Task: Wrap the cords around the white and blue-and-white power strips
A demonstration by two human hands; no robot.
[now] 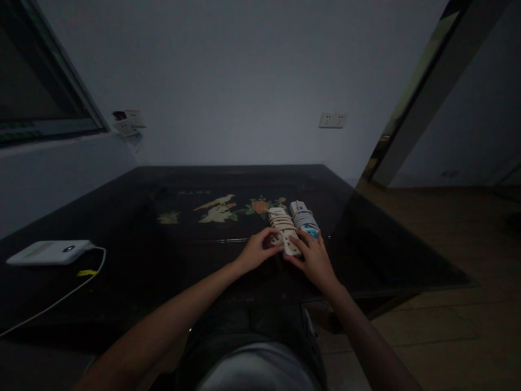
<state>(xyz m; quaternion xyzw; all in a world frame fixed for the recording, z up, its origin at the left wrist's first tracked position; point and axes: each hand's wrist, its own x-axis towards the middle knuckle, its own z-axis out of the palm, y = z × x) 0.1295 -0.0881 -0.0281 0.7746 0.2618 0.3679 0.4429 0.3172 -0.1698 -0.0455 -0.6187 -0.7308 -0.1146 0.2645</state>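
A white power strip (292,245) with its cord (281,221) wound around it lies on the dark table in front of me. My left hand (259,251) is at its left side, with thumb and fingers curved around a small pale plug (277,239) beside the strip. Across the near end of the strip, my right hand (312,256) grips it between thumb and fingers. Just to the right lies a second power strip (298,207), white and blue, with a grey cord (305,219) wrapped around it; my right fingers partly cover its near end.
The dark table (228,260) bears a bird-and-flower picture (217,210). A white power bank (51,252) with a white cable (61,298) lies at the left, near a yellow tag (87,272). Wall sockets (332,120) are on the wall behind.
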